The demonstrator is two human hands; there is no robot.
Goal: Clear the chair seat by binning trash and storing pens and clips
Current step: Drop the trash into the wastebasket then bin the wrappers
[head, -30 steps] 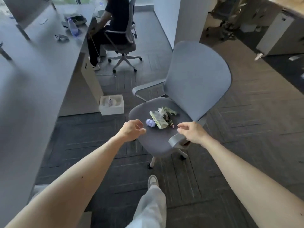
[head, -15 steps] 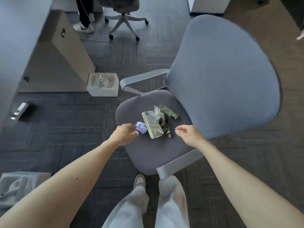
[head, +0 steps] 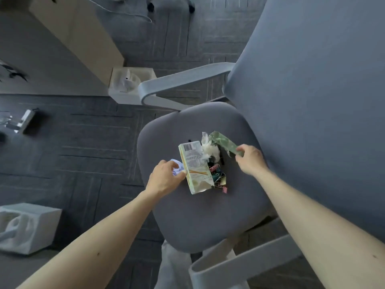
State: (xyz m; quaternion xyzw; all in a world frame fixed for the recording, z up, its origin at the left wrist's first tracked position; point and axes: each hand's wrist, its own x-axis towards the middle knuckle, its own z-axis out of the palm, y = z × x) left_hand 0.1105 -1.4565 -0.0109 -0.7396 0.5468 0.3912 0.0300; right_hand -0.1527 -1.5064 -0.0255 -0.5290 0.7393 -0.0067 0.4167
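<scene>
Underfoot, a dark grey carpet-tile floor (head: 83,147) fills most of the view. On it stands a grey fabric office chair (head: 312,80), its tall curved backrest at the right, a pale grey plastic armrest (head: 183,80) on the far side, and its darker padded seat (head: 198,222) below centre. At upper left a beige desk side panel (head: 79,32) slants down to the carpet. One white moulded packing block (head: 129,88) sits at its foot, and a larger white moulded block (head: 31,226) lies by the lower left edge. Two bare forearms reach in from the bottom over the seat, where all the litter lies in one cluster near the backrest. The left hand (head: 165,178) has its fingers curled round a crumpled lilac paper ball (head: 177,166) at the seat's left edge, just beside the box. The right hand (head: 250,158) pinches the near end of a crinkled green plastic wrapper (head: 223,141) between thumb and fingers. A pale green and white cardboard snack box (head: 194,170) lies flat in the middle, barcode end away from the person and its near end torn open. A crumpled white tissue (head: 210,152) rests against the box's far right corner, under the wrapper. A small heap of coloured metal binder clips (head: 217,177) touches the box's right side. Some slim dark items show between tissue and clips; whether they are pens cannot be told.
</scene>
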